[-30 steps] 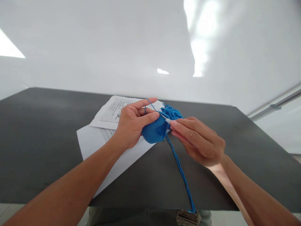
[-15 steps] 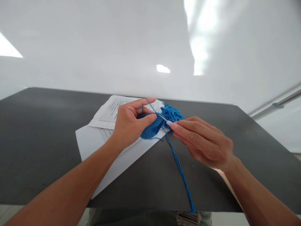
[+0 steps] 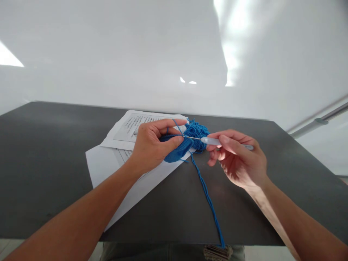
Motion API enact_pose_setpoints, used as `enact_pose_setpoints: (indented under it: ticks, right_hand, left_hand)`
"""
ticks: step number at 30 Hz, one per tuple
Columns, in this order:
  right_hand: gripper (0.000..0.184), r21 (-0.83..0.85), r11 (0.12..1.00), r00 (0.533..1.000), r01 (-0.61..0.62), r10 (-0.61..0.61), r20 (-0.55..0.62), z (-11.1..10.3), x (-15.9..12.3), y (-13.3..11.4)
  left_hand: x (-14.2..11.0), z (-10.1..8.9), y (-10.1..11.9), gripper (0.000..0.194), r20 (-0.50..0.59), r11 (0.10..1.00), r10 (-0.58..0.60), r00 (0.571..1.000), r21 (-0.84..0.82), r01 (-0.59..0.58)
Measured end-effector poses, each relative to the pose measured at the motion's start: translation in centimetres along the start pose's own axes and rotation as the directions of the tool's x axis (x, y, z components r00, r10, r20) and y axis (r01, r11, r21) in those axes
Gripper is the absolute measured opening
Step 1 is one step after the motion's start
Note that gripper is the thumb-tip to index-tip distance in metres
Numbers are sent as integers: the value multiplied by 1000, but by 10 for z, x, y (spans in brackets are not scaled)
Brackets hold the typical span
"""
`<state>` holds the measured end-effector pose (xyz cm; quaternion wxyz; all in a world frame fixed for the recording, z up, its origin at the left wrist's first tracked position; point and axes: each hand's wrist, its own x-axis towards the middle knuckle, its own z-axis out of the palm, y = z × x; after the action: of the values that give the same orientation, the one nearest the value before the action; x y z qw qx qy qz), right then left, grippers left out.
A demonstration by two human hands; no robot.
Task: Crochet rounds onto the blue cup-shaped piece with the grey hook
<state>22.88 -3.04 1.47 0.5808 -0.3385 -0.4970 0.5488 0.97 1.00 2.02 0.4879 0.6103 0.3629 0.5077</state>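
My left hand (image 3: 154, 143) pinches a blue crocheted piece (image 3: 176, 150) between thumb and fingers, with a strand of blue yarn running up over its raised index finger. In my right hand (image 3: 236, 154) is a crochet hook (image 3: 210, 141), its pale grip held between thumb and fingers. The hook's thin metal shaft reaches left to the top edge of the crocheted piece; its tip is too small to make out among the stitches. Right behind the piece lies a tangled heap of blue yarn (image 3: 198, 130).
Printed paper sheets (image 3: 127, 206) lie overlapping under my left hand on the dark grey table (image 3: 54, 156). Twisted blue yarn strands (image 3: 208, 197) trail to the table's front edge. A white wall (image 3: 122, 54) rises behind, and a grey rail (image 3: 320, 121) stands at the right.
My right hand has rolled palm-upward, so the hook's whole grip now shows and lies nearly level. My left index finger has come down slightly.
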Motion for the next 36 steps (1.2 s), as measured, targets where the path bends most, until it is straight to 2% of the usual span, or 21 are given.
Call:
enact_pose_setpoints:
  ticks: [2,5,8,10,12,18,21,23,26,29,33,36]
  right_hand:
    - [22,150,983,994,-106,109,-13,5,4,6]
    - [23,208,974,996,-86,90,-8,15,7,16]
    - [16,58,993,993,105,-102,-65,22,4,25]
    - [11,-123,959,960,254,-265,-87,24,1,31]
    - [10,-260,900,925,348,-375,-57,24,-1,34]
    - [19,-352,839,902,415,-430,38,25,-2,40]
    - [21,-408,779,864,476,-501,50,27,-3,40]
    - [21,-488,707,830,513,-554,69,28,-5,39]
    - [24,-638,553,786,536,-602,140,29,-8,39]
    - [31,-731,348,717,587,-642,271,30,-10,40]
    - [37,-774,88,606,627,-679,414,29,-10,40]
    - [41,-738,34,552,674,-687,473,26,-7,34]
  left_hand:
    - [-1,4,-1,38,-9,1000,-1,1000,-17,1]
    - [-3,10,-4,39,-13,999,-9,1000,-32,8]
    - [-5,13,-7,46,-21,999,-31,999,-41,30]
    - [-5,14,-10,49,-35,998,-43,998,-46,42]
    - [-5,13,-11,50,-47,998,-46,998,-41,44]
    - [-6,14,-11,49,-94,1000,-26,995,8,27]
    - [-7,16,-11,48,-138,1000,-24,990,13,26]
    - [-8,17,-12,46,-164,1000,-14,986,2,14]
    - [-8,19,-14,45,-190,998,-30,981,-62,18]
    - [-7,19,-14,47,-169,964,-115,979,-257,69]
    - [-4,16,-9,53,-57,843,-220,974,-513,160]
    - [-2,11,-5,52,15,799,-235,972,-566,202]
